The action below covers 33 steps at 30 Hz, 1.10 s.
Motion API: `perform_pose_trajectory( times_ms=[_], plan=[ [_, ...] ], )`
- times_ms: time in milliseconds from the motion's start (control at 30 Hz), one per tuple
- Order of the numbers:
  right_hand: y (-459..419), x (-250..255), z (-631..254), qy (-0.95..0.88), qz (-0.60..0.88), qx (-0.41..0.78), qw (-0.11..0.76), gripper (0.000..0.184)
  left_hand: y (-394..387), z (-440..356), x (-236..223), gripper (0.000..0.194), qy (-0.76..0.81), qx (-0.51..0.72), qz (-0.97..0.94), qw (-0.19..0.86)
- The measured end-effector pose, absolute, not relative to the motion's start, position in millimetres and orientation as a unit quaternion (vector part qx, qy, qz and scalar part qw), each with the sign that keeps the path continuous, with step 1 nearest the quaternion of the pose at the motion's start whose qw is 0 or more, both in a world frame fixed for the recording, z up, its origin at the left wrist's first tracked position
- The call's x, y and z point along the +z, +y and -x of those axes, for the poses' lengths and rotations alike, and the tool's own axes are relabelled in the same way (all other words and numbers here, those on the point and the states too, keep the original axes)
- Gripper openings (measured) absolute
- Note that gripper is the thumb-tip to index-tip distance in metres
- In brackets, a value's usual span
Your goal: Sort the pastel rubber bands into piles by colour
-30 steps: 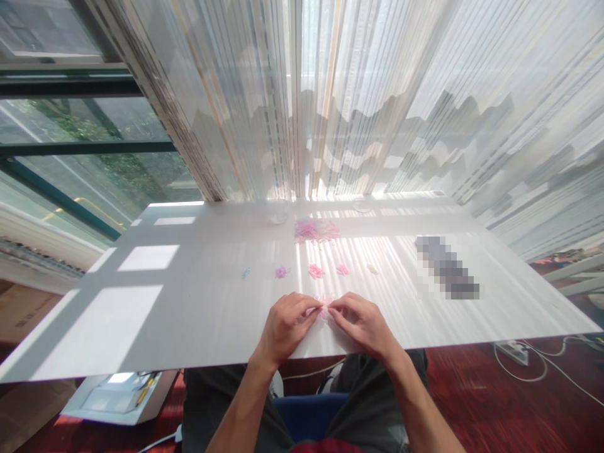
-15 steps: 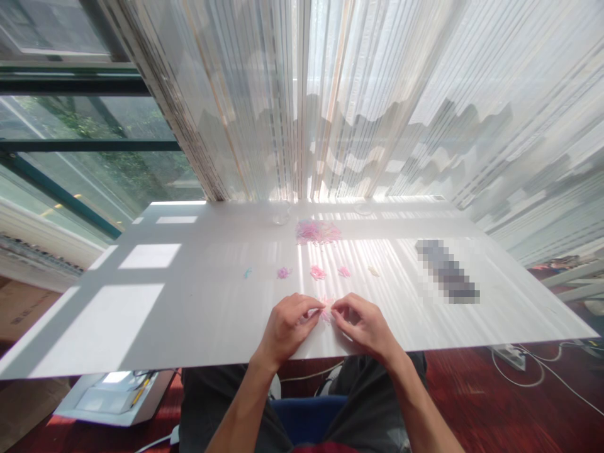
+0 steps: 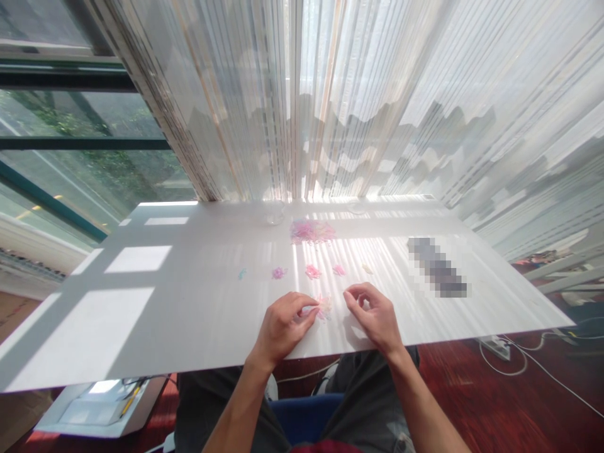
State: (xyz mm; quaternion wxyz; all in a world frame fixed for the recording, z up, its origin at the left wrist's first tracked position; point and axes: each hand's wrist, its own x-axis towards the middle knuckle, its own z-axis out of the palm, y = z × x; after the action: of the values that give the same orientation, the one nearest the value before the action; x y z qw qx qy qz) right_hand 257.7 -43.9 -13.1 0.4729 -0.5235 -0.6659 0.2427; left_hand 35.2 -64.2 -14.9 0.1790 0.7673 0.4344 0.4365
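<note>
A small mixed pile of thin pastel pieces [image 3: 323, 308], too small to name exactly, lies on the white table near its front edge. My left hand [image 3: 285, 319] rests at the left side of this pile, thumb and forefinger pinched together at its edge. To the right of the pile, clear of it, my right hand [image 3: 375, 316] is closed with thumb and fingertips together. Whatever either pinch holds is too small to see. Beyond the hands runs a row of little heaps: blue [image 3: 242, 274], purple [image 3: 279, 273], red-pink [image 3: 313, 272], pink [image 3: 338, 270] and pale yellow [image 3: 367, 268].
A larger heap of mixed pastel pieces [image 3: 312, 231] lies farther back on the white table [image 3: 198, 308]. Behind it stand a clear round container [image 3: 275, 214] and a clear dish [image 3: 358, 208]. A pixelated dark object [image 3: 438, 267] lies at right. Striped curtains [image 3: 302, 126] hang behind the table.
My right hand has moved right, away from the small mixed pile. My left hand stays at the pile's left side. The whole view has shifted slightly.
</note>
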Motion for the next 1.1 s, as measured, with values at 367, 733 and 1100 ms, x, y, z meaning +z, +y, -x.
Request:
perform_pose_trajectory(
  times_ms=[367,733,1100],
  plan=[
    [3,-13,-313,-0.585,0.665,0.134,0.444,0.035,-64,-36,-13,0.007,0.443,0.440,-0.761,0.178],
    [8,-24,-313,-0.578,0.690,0.119,0.419,0.031,-64,-36,-12,0.008,0.454,0.431,-0.759,0.179],
    [-1,-17,-310,-0.584,0.663,0.091,0.459,0.034,-63,-36,-14,0.008,0.459,0.437,-0.759,0.151]
  ],
)
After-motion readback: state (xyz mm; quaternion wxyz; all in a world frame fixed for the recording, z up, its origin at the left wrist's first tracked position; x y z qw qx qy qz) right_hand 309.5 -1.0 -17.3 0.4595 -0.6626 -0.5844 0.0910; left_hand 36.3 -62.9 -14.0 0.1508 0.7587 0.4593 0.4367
